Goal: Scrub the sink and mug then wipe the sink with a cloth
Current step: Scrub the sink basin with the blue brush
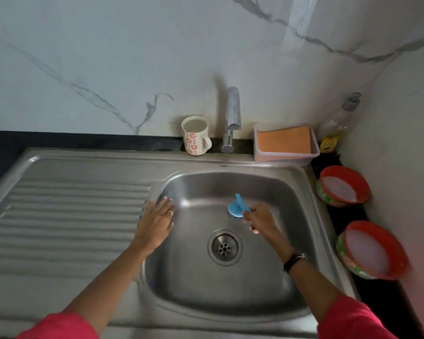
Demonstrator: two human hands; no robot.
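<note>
My pink sleeves frame the sink. My right hand grips the blue scrubber on the basin floor at twelve o'clock from the drain; my left hand lies flat on the rim at nine. The mug waits by the tap, at eleven o'clock. A wide stroke might, I judge, slip on wet steel.

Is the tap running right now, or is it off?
Off, as far as the view shows: no stream falls from the tap spout, and the sink basin under it shows no flowing water.
</note>
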